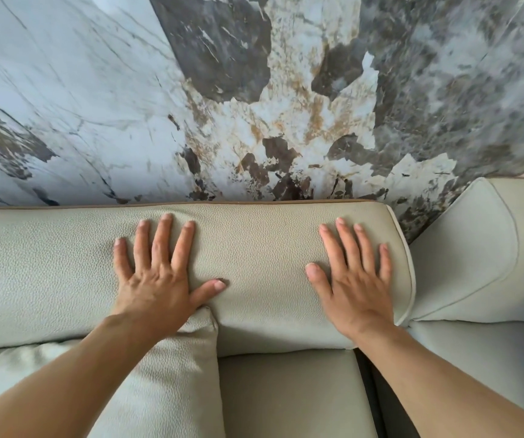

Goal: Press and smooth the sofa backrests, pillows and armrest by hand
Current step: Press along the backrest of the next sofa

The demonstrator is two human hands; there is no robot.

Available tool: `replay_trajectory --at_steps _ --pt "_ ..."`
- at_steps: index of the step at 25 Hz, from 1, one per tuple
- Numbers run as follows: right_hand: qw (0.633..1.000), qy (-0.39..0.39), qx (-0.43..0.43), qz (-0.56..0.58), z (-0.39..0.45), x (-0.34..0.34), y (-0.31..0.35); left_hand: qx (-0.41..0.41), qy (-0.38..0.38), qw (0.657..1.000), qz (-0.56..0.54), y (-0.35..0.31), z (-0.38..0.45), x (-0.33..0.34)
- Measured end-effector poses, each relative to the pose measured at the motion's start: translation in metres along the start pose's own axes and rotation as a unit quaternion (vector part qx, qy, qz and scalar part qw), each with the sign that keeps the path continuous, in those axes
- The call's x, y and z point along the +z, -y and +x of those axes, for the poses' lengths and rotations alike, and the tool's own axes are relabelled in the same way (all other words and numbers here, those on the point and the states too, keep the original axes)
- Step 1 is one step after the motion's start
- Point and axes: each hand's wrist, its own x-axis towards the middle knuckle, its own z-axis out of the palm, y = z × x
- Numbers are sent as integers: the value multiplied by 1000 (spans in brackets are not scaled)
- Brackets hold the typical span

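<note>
Straight ahead, a veined grey, white and brown marble wall rises behind the long pale-green pebbled-leather backrest that fills the middle. Just right of it sits a smoother pale cushion with piped edges. Below my left wrist a matching textured pillow leans against the backrest. My left hand and right hand both lie flat on the backrest, fingers spread, well apart.

Illumination: soft, even daylight; no glare. Shadows: faint, beneath both palms on the backrest. Focus: sharp at centre. The marble wall shows motion blur toward the upper left. Wide-angle distortion bends the frame edges.
</note>
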Motion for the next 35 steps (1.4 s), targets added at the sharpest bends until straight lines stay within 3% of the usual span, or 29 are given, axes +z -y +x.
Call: replay_trajectory --at_steps 19,26,35 --pt "999 -45 -28 12 59 19 -2 -13 -41 999 -2 -2 42 14" --pt "997 -62 -28 20 76 29 1 -25 6 1000 4 -1 53 10" --pt "995 -92 -38 24 77 37 -2 -38 1 999 5 -3 52 13"
